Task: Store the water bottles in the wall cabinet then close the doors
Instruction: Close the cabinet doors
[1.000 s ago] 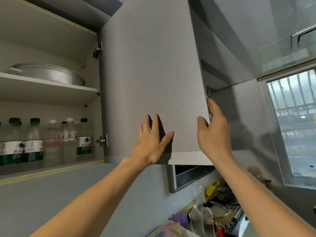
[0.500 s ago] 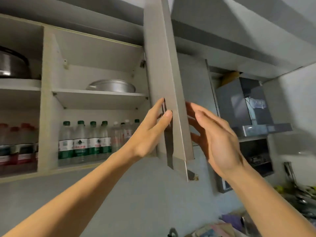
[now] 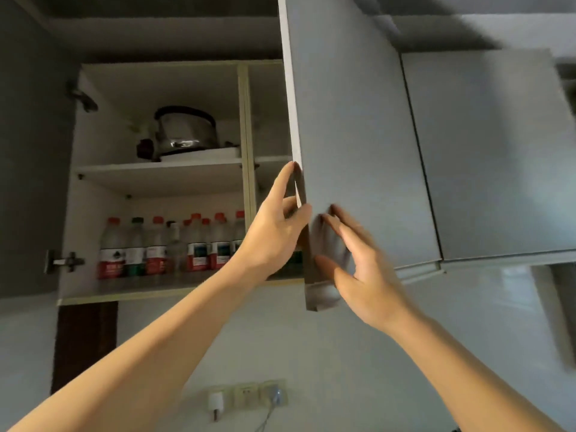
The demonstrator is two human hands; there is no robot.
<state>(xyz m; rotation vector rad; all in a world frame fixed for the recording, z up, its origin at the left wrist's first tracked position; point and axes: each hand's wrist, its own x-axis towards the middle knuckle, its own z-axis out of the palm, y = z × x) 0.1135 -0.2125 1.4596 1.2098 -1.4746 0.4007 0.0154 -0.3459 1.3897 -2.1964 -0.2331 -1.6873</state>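
**Door half shut, fingers near the edge**

The water bottles (image 3: 174, 244) stood in a crowded row on the lower shelf of the wall cabinet (image 3: 156, 82), well inside the opening. A steel pot (image 3: 184, 132) sat on the shelf above them. The storing part of the task looked done; what remained was the doors.

The right-hand door (image 3: 352, 135) hung partly open, its free edge pointing towards the camera. The left hand (image 3: 277, 232) was at that edge, fingers straight and spread, with the forefinger lying up along the inner side and the thumb at the front. It was not clenched round anything. The right hand (image 3: 367, 269) was blurred, fingers apart and extended towards the door's outer face near its lower corner. Whether the fingertips touched the panel could not be told.

The main risk, as I judged it, was to the left forefinger: it lay on the cabinet side of the door, and a push from the right hand could trap it against the centre post (image 3: 246, 135) if it was not drawn clear first. A hard shove might also slam the door and shake the bottles. The far-left door (image 3: 31, 151) also stood wide open, so one closing would not finish the job.
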